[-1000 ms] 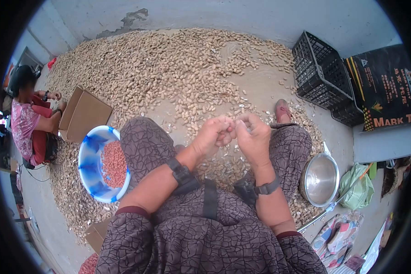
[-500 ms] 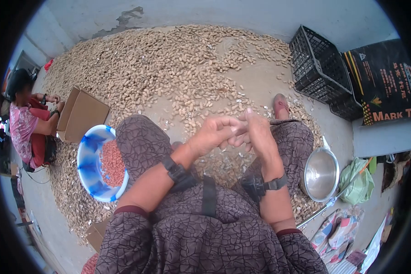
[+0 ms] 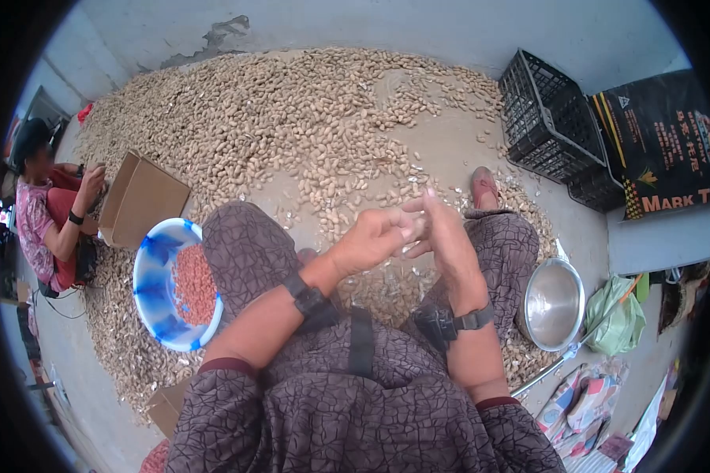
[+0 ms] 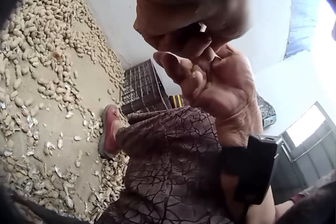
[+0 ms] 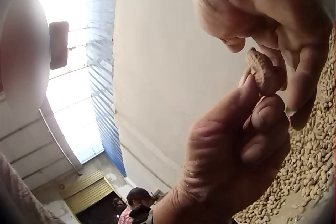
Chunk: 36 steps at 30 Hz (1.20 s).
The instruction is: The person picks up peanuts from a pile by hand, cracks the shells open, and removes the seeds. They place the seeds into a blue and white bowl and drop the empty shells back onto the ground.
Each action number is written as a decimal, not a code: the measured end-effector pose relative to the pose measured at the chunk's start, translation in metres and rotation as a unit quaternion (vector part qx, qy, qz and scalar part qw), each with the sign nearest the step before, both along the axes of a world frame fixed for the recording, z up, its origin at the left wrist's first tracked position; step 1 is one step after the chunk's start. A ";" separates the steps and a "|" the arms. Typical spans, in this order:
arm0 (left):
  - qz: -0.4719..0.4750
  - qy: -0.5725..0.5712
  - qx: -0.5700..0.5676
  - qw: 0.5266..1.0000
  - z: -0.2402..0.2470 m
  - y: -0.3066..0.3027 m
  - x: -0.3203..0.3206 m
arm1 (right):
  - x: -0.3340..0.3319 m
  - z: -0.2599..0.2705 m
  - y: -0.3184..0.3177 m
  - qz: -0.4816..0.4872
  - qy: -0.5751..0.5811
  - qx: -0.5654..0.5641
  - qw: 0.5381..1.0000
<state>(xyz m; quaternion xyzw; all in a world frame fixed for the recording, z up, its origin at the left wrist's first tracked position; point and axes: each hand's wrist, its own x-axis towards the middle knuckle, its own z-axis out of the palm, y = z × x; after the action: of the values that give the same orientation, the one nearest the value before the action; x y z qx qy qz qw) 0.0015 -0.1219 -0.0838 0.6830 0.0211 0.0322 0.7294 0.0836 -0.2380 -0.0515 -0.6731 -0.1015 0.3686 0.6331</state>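
Note:
My left hand (image 3: 371, 240) meets my right hand (image 3: 450, 238) over my lap in the head view. In the right wrist view, the left thumb and forefinger pinch an unshelled peanut (image 5: 255, 60) with its tip pointing up. The right hand hangs over it there, fingers loosely extended around the peanut. From the left wrist, the right palm shows turned upward below the left fingers, which partly hide it. Broken shells (image 3: 390, 292) lie on the floor between my legs. Left of my knee, a blue and white basin (image 3: 151, 296) holds shelled red peanuts (image 3: 193, 285).
A wide heap of unshelled peanuts (image 3: 276, 118) spreads toward the wall. Another person (image 3: 43, 209) sits at the left beside a cardboard box (image 3: 154, 197). To the right are black crates (image 3: 540, 130), a printed black bag (image 3: 663, 150), a metal bowl (image 3: 554, 303) and a green bag (image 3: 614, 319).
The right hand has turned from curled fingers to extended ones with its thumb up. The left hand has shifted slightly right. At the left, the other person's forearm has risen.

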 end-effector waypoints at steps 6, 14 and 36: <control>0.013 0.076 -0.225 0.971 0.005 0.011 -0.002 | 0.004 0.012 -0.010 0.048 -0.079 0.064 0.994; 0.016 0.082 -0.269 0.960 0.000 0.013 0.000 | -0.001 0.012 -0.007 0.057 -0.121 0.093 0.987; -0.013 0.058 -0.226 0.972 0.021 0.013 -0.009 | -0.010 0.011 0.000 0.113 0.014 0.198 0.974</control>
<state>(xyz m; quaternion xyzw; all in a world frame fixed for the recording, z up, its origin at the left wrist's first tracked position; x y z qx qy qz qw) -0.0071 -0.1086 -0.0627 0.5012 0.0611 -0.0229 0.8629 0.0732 -0.2376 -0.0404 -0.5131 -0.2393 0.4197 0.7094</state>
